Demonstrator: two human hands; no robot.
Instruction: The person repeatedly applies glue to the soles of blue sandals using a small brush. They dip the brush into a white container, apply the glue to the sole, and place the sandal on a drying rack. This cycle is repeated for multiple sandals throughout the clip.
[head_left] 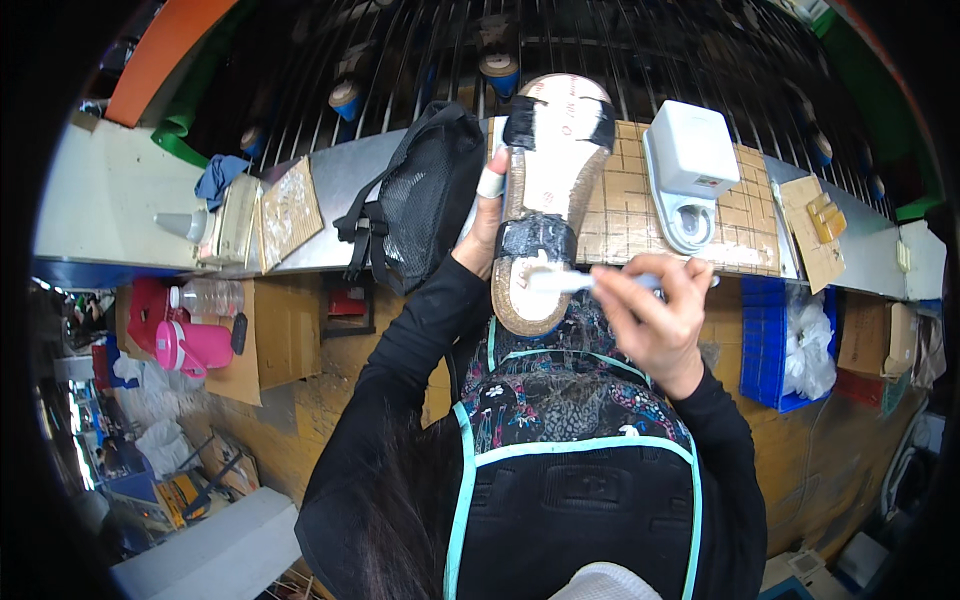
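My left hand (484,225) grips the side of a sandal (548,190), holding it sole-side toward me; one finger has white tape around it. The sandal has a pale footbed, a cork-coloured rim and two black straps. My right hand (655,305) is closed around a white brush (560,281). The brush tip rests on the heel part of the footbed, just below the lower black strap. Both forearms wear black sleeves and rise from the lower edge.
A workbench (130,200) runs across the view. On it lie a black mesh bag (420,195), a white glue pot (690,165) on a gridded mat (625,215), and a squeeze bottle (185,225). A blue crate (765,345) and a pink jug (190,345) stand below.
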